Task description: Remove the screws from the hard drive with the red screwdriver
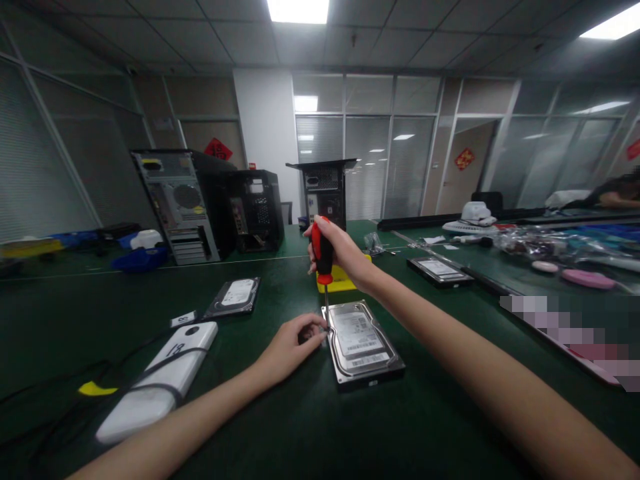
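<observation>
A silver hard drive (357, 337) with a white label lies flat on the green table before me. My right hand (335, 247) is closed round the red and black handle of a screwdriver (325, 263), held upright with its shaft pointing down. The shaft's tip meets the left edge of the hard drive. At that same edge is my left hand (297, 340), thumb and fingers pinched close to the screwdriver tip. Whatever lies between those fingers is too small to make out. Behind the hard drive, a yellow object (337, 280) is partly covered by my right hand.
Another hard drive (235, 295) lies to the left, and one (440, 270) to the right. A white power bank (160, 380) with black cables sits at the near left. Computer cases (175, 203) stand at the back. Plastic bags (530, 250) and a pink object (589, 278) lie right.
</observation>
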